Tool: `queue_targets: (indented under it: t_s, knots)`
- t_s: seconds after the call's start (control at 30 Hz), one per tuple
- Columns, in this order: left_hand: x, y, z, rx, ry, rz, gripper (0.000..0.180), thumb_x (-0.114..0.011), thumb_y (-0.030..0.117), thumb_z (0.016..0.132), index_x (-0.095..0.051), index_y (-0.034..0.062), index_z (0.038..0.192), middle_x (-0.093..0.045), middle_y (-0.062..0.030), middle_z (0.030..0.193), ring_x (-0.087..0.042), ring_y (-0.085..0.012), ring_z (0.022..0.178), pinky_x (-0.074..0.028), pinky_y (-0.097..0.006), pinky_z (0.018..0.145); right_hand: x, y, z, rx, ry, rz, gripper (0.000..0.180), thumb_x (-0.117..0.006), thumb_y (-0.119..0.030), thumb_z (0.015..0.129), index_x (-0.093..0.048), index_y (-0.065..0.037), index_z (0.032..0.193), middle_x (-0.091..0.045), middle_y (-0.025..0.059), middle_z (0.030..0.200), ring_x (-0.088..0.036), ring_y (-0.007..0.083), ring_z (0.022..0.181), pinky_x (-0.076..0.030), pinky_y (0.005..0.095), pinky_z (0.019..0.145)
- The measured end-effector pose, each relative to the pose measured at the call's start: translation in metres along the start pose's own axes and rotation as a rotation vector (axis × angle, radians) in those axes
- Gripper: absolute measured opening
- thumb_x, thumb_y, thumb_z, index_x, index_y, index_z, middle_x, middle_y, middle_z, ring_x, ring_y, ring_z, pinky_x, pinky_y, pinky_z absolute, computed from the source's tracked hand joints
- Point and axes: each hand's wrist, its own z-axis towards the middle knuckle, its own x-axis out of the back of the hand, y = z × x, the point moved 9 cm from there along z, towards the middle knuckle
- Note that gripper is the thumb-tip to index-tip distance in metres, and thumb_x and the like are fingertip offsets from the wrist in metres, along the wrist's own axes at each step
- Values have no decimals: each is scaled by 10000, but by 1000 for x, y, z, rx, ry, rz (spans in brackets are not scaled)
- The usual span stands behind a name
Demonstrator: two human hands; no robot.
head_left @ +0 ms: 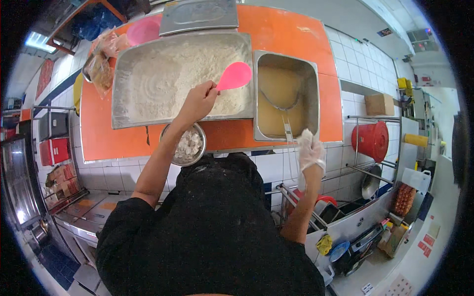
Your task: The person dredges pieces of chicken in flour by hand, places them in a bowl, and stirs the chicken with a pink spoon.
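My left hand (pixel 201 100) grips the handle of a pink rice paddle (pixel 235 75), its blade over the right part of a wide metal tray (pixel 116 106) of white flour (pixel 173 69). Under my left forearm, a round metal bowl (pixel 201 157) holds whitish, flour-coated pieces (pixel 189 144). My right hand (pixel 311 152), in a clear glove whitened at the fingers, is at the lower right corner of a deep metal pan (pixel 316 98) of cloudy tan liquid (pixel 276 81). Its fingers look pressed together; their contents are unclear. Beside it, a wire strainer (pixel 288 129) rests in the pan, its handle over the near rim.
The containers stand on an orange tabletop (pixel 328 54). A metal lid (pixel 200 17) and a pink basin (pixel 144 30) lie behind the tray, with plastic bags (pixel 102 74) at far left. Right of the table are a rack rail (pixel 375 118) and a red bucket (pixel 370 141).
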Motion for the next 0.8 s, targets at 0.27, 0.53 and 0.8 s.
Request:
queue_targets:
  t_s: [0.27, 0.53, 0.8]
  knots:
    - [-4, -7, -5, 95, 43, -62, 226, -522, 190, 907, -636, -4, 905, -485, -54, 585, -445, -111, 562, -359, -298, 531, -26, 116, -7, -256, -225, -158, 641, -393, -549, 974, -644, 20, 818, -598, 115, 668, -587, 234, 606, -472, 426, 605]
    - [-27, 29, 3, -41, -105, 139, 209, -551, 186, 885, -627, -8, 909, -574, -156, 652, -526, -245, 565, -420, -361, 571, -77, 130, -15, -487, -387, 495, 555, -471, -528, 959, -625, -13, 824, -560, 44, 636, -519, 138, 484, -459, 338, 506]
    - [2, 23, -16, -136, -29, 151, 228, -603, 211, 864, -596, -16, 838, -553, -169, 626, -523, -265, 548, -423, -368, 560, 58, 87, 11, -5, 276, -611, 430, -489, -417, 948, -669, -30, 894, -649, 225, 882, -624, 399, 851, -471, 456, 755]
